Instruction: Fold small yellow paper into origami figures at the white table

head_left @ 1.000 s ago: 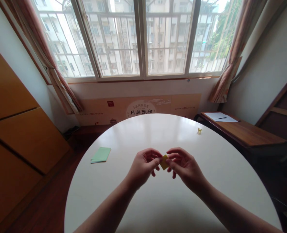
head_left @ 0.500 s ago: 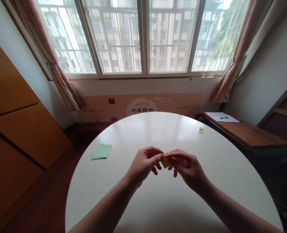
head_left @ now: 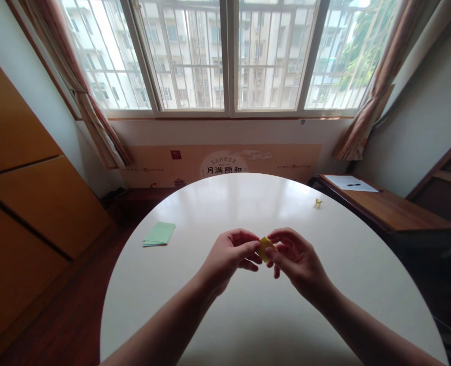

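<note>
The small yellow piece (head_left: pixel 265 250), which looks like folded paper, is held between both hands above the round white table (head_left: pixel 225 320), one corner pointing down. The left hand (head_left: pixel 231 255) pinches its left corner between thumb and forefinger, with the remaining fingers loosely bent underneath. The right hand (head_left: pixel 296 258) has its thumb pressed on the lower right of the near face and its forefinger at the top edge; what the fingertips do behind the piece cannot be told. With something this small, the work seems best done by letting the left pinch act as a steady clamp while the right thumb and forefinger do the fine shaping. Light, even pressure should suit it, since a hard squeeze could crumple the corners or slide the layers out of line. Bracing it against the tabletop would probably give a sharper crease than working in the air. The green sheets (head_left: pixel 160 234) and the small yellow figure (head_left: pixel 318 204) lie well apart from both hands.
</note>
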Tool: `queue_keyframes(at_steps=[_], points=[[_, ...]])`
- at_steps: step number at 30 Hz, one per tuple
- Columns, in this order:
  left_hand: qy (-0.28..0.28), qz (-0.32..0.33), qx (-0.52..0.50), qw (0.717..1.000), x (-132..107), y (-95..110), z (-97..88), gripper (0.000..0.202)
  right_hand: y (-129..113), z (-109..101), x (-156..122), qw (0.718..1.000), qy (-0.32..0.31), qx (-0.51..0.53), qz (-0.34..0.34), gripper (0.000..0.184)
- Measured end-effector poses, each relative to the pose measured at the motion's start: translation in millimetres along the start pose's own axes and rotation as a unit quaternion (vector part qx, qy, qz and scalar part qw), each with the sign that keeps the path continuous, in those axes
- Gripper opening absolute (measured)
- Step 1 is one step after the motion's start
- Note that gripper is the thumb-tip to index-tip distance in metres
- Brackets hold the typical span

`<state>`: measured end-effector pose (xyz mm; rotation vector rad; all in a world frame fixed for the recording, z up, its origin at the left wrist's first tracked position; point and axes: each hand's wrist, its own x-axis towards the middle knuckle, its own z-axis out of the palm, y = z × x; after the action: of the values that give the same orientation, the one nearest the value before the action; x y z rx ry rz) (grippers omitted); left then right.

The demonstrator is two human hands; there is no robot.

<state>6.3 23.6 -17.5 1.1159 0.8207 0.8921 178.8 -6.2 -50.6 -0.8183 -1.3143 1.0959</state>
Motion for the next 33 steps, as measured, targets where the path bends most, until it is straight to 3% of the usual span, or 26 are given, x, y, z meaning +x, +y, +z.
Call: queue_keyframes(at_steps=[8, 19, 27, 33], points=[[0.014, 0.002, 0.044, 0.999, -0.2, 1.2, 0.1, 0.024, 0.3, 1.1, 0.8, 1.000, 0.008, -0.024, 0.012, 0.025], [0.053, 0.076, 0.163, 0.982, -1.1, -1.6, 0.4, 0.021, 4.7, 1.3, 2.3, 0.999, 0.034, -0.042, 0.008, 0.030], [0.040, 0.049, 0.127, 0.990, -0.6, -1.0, 1.3, 0.021, 1.9, 1.0, 3.2, 0.998, 0.019, -0.050, -0.018, 0.014], [0.024, 0.019, 0.080, 0.996, 0.4, -2.4, 1.1, 0.030, 2.7, 0.3, 3.7, 0.999, 0.014, -0.032, -0.021, 0.013]])
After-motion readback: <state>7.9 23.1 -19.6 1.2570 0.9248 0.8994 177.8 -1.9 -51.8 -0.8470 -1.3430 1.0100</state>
